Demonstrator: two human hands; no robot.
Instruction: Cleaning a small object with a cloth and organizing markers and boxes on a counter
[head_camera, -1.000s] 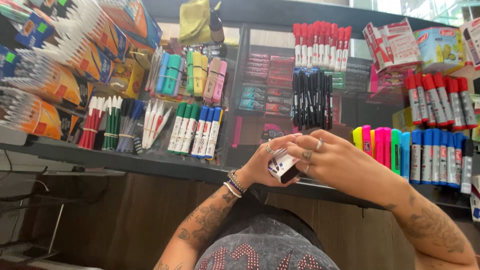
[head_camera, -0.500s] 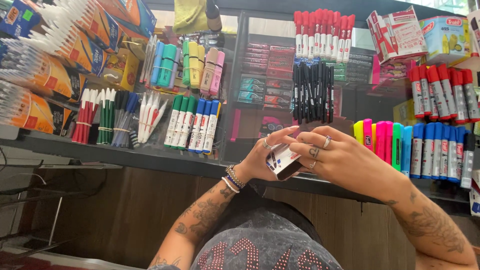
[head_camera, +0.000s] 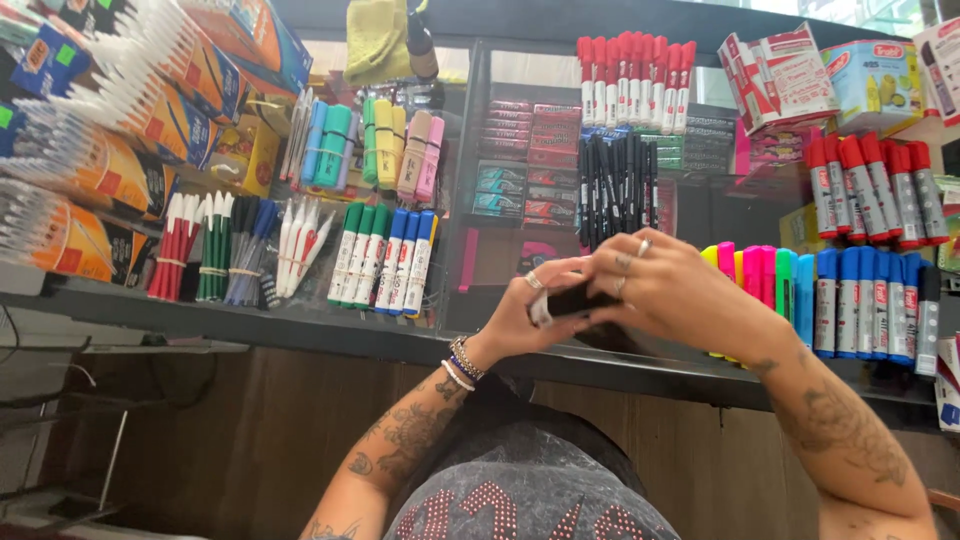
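Stationery shop: shelved marker pens (head_camera: 865, 300)

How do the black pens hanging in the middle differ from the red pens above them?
The black pens are dark all over, while the red pens have white barrels with red caps. The black pens hang lower, just above the right hand; the red pens sit higher, near the top of the display. Both are slim, upright and bunched side by side.
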